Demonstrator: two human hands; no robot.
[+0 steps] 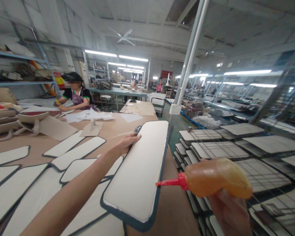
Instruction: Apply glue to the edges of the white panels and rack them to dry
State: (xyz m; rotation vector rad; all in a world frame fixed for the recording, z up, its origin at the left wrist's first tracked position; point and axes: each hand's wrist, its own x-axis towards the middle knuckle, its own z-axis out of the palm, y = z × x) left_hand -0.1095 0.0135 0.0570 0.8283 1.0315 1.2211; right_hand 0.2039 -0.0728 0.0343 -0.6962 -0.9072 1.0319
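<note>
My left hand (pixel 130 143) grips the upper left edge of a white panel (pixel 137 173) with a dark blue border, holding it tilted above the table. Wrapped around an amber squeeze bottle (pixel 217 177), my right hand (pixel 229 209) keeps it lying nearly sideways. The bottle's red nozzle (pixel 170 182) points left, and its tip meets the panel's right edge, where a thin wet-looking line runs along the border. More white panels with dark edges (pixel 78 152) lie spread and overlapping on the table under my left arm.
The brown table (pixel 179 209) carries curved beige pieces (pixel 49 126) and paper sheets (pixel 88 114). A wire rack (pixel 236 157) stacked with panels stands close on the right. A metal post (pixel 190 55) rises beyond the table. A co-worker (pixel 76 95) works at the far left.
</note>
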